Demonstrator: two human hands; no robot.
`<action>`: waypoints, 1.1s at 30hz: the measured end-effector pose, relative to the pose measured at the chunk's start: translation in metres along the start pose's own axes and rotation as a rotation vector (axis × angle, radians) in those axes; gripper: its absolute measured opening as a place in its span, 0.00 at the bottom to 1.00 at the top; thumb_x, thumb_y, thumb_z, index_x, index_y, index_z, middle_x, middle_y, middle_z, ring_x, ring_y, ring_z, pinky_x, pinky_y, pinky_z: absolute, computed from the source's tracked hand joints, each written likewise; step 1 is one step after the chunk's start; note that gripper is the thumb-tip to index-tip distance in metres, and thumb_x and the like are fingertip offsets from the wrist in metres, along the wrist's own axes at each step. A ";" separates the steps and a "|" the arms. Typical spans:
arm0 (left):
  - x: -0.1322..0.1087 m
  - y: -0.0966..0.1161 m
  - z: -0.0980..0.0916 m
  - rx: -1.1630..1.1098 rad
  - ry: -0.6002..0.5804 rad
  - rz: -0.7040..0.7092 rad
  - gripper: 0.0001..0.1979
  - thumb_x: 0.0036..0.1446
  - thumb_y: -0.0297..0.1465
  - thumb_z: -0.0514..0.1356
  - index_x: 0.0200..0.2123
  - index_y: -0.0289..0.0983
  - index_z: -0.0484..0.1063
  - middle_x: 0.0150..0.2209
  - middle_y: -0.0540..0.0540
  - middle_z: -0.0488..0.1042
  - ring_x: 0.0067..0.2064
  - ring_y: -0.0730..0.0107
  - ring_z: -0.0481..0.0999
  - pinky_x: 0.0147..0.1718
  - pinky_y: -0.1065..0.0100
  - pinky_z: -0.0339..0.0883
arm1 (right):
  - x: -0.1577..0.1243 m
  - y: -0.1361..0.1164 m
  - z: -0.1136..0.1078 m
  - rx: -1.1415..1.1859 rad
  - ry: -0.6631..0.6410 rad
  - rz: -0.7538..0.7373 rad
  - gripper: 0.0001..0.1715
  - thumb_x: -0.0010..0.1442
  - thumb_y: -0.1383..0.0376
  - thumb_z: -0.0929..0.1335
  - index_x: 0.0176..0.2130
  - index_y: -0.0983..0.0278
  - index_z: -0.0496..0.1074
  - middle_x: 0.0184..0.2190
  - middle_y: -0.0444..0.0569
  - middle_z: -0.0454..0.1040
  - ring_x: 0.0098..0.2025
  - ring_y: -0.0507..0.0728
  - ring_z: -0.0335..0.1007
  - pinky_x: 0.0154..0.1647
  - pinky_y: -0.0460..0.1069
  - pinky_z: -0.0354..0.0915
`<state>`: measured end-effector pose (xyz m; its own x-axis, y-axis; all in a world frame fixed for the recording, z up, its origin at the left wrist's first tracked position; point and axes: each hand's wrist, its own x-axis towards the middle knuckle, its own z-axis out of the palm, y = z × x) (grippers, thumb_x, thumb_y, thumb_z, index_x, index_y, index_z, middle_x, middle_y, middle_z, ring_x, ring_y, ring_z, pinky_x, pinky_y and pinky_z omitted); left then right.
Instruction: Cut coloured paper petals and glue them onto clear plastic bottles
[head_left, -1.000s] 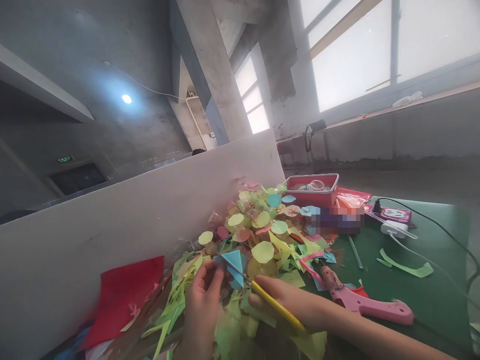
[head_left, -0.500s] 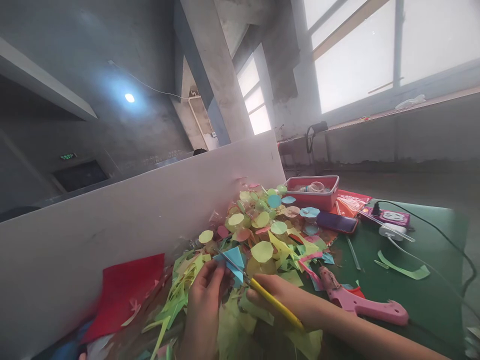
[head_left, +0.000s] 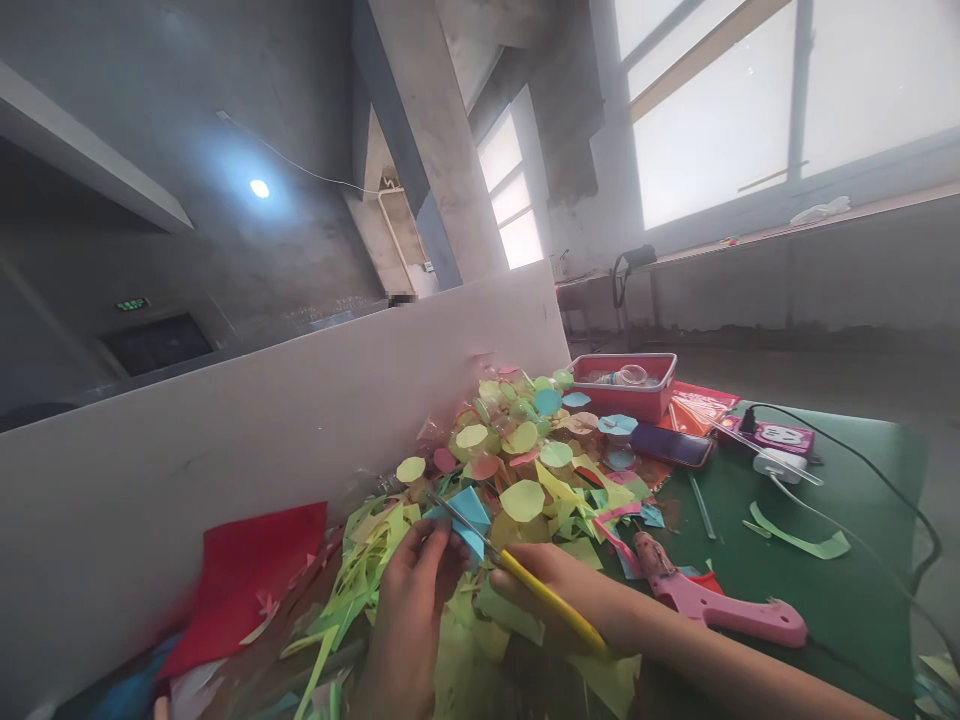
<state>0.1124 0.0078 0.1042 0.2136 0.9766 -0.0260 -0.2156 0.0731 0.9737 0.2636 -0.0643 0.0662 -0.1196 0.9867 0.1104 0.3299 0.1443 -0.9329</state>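
Head view, left to right. Red sheet (head_left: 247, 575), lower left, against white partition (head_left: 262, 440). Left hand (head_left: 409, 600), bottom centre, fingers pinching blue paper piece (head_left: 469, 515). Yellow-handled scissors (head_left: 525, 585) in right hand (head_left: 570, 600), fingers closed around handle, blades at the blue piece. Pile of coloured scraps (head_left: 525, 460) above. Pink glue gun (head_left: 712, 600) lower right on green tabletop (head_left: 862, 600). Red tray (head_left: 626, 385) centre right.
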 end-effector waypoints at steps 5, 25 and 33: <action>0.003 0.014 -0.011 0.240 -0.073 0.059 0.18 0.36 0.40 0.70 0.29 0.35 0.74 0.20 0.53 0.70 0.24 0.74 0.69 0.28 0.72 0.68 | -0.007 -0.006 -0.005 0.022 -0.039 -0.021 0.27 0.61 0.42 0.61 0.30 0.63 0.59 0.26 0.39 0.56 0.28 0.49 0.50 0.26 0.44 0.50; 0.012 0.024 -0.025 0.420 -0.098 0.161 0.18 0.40 0.44 0.68 0.26 0.37 0.70 0.19 0.54 0.67 0.23 0.73 0.67 0.24 0.72 0.65 | 0.009 0.015 0.007 0.156 0.119 0.039 0.33 0.56 0.37 0.62 0.23 0.62 0.55 0.18 0.37 0.52 0.21 0.48 0.47 0.20 0.44 0.46; 0.029 -0.006 -0.028 0.500 -0.066 0.318 0.31 0.48 0.43 0.64 0.54 0.43 0.60 0.50 0.37 0.74 0.52 0.56 0.73 0.48 0.56 0.65 | 0.025 0.019 0.003 0.467 0.280 0.162 0.33 0.56 0.36 0.59 0.22 0.61 0.59 0.09 0.34 0.52 0.10 0.48 0.50 0.13 0.44 0.51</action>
<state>0.0930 0.0412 0.0916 0.2743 0.9191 0.2830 0.1930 -0.3410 0.9201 0.2643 -0.0374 0.0499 0.1723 0.9848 -0.0195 -0.1335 0.0037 -0.9910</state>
